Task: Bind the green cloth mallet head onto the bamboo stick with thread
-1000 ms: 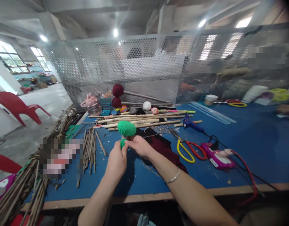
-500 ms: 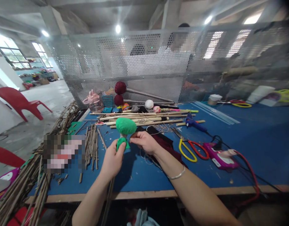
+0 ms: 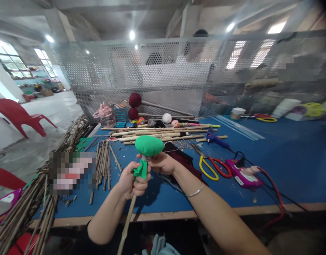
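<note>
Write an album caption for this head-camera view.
Left hand gripping a green cloth-headed stick, right hand at its neck, over a blue-topped workbench.

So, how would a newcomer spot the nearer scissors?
On the blue table, find the purple power strip. The scissors lie just to its left, blades pointing away from the person. Their nearer position sets them apart from the farther red-and-yellow pair.

I have my left forearm (image 3: 109, 216) angling up from seven o'clock, elbow sharply bent, its left hand (image 3: 127, 179) curled into a closed grip. My right forearm (image 3: 212, 214) reaches in from between four and five—the right hand (image 3: 164, 163) sits at two o'clock of the left, fingers bent and pointing toward nine, tips partly hidden.
</note>
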### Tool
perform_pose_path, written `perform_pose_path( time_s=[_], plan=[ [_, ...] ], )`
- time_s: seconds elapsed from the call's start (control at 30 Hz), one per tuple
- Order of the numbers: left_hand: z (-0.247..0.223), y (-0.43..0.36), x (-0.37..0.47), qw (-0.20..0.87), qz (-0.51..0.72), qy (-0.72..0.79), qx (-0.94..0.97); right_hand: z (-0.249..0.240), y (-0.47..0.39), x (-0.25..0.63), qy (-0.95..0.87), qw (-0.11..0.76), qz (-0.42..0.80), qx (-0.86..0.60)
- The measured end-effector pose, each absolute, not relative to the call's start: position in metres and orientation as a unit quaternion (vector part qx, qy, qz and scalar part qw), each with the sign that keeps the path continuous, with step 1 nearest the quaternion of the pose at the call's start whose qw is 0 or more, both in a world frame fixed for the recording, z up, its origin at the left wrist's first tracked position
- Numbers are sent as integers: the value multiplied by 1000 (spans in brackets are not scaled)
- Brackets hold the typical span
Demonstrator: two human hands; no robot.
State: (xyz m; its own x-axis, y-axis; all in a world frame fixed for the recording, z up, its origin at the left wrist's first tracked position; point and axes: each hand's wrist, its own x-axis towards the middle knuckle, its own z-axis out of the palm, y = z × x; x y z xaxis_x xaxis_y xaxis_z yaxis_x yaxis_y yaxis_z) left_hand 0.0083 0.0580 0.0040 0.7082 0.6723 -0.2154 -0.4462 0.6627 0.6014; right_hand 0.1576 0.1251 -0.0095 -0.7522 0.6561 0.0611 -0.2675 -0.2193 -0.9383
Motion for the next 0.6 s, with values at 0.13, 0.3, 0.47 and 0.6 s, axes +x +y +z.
perform_pose_path(
  time_s=[0.13,0.3,0.47,0.6],
  plan=[
    [10,59,5,882,307,222,282,-4,120,162,-543,351,737,-194],
    [47,76,-7,676,461,430,381,11,116,161,-553,387,700,-232],
    [57,81,21,524,473,512,489,22,108,152,-558,440,660,-243],
    [40,61,45,317,457,578,597,19,101,149,-563,466,623,-277]
  ],
)
